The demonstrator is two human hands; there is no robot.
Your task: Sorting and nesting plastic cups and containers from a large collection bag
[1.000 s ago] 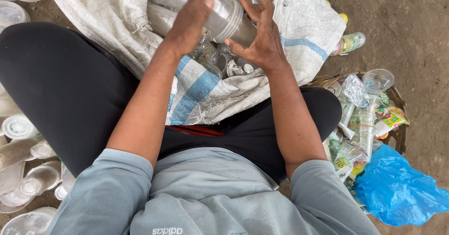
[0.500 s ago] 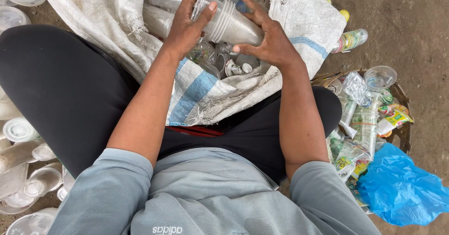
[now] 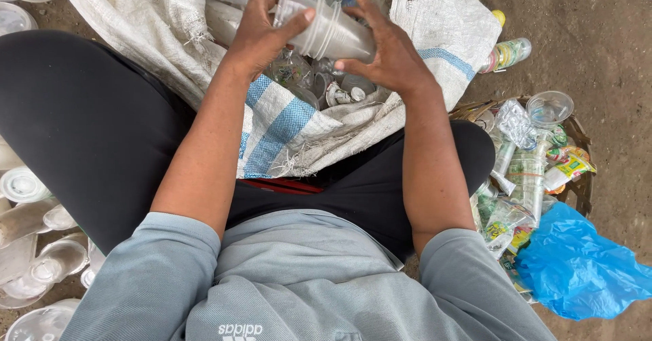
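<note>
Head view: left hand and right hand both grip a stack of clear plastic cups over the open white woven sack, fingers curled round it.

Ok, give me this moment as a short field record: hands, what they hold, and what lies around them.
left hand: grips the upper end of a stack of clear plastic cups
right hand: supports the stack's lower end
stack: tilted, held above the open white woven sack
sack contents: clear plastic bottles and cups
person's right: basket of wrappers and cups, blue plastic bag
person's left: clear plastic lids on the ground
</note>
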